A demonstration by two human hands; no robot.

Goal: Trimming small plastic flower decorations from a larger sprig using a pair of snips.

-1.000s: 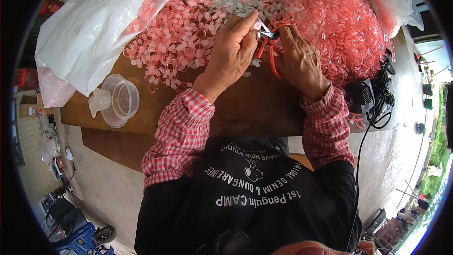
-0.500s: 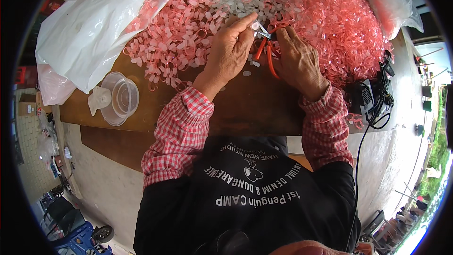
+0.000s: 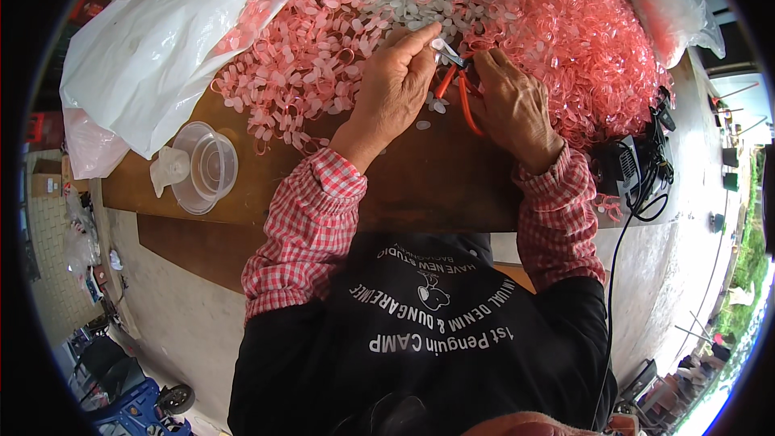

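My left hand (image 3: 395, 81) pinches a small pale oval piece (image 3: 437, 45) between thumb and forefinger, in front of the heaps. My right hand (image 3: 515, 101) is closed around orange-handled nippers (image 3: 468, 105). Their silver jaws reach left to the pale piece and seem to touch it. Fingers hide part of the handles and of the piece. Beyond my left hand lies a spread of pink looped plastic pieces (image 3: 295, 73). Loose whitish ovals (image 3: 416, 0) lie in the middle, and a tall heap of pink plastic loops (image 3: 573, 48) rises beyond my right hand.
On the brown table (image 3: 436, 186), a clear round tub (image 3: 218, 169) stands at the left beside a large white plastic bag (image 3: 169, 48). A black adapter with cables (image 3: 646, 165) sits at the right edge. At the far right is a clear bag (image 3: 674, 12).
The nippers have shifted slightly, and their jaws look closer together at the pale piece. My left hand has hardly moved; my right-hand fingers have changed position a little.
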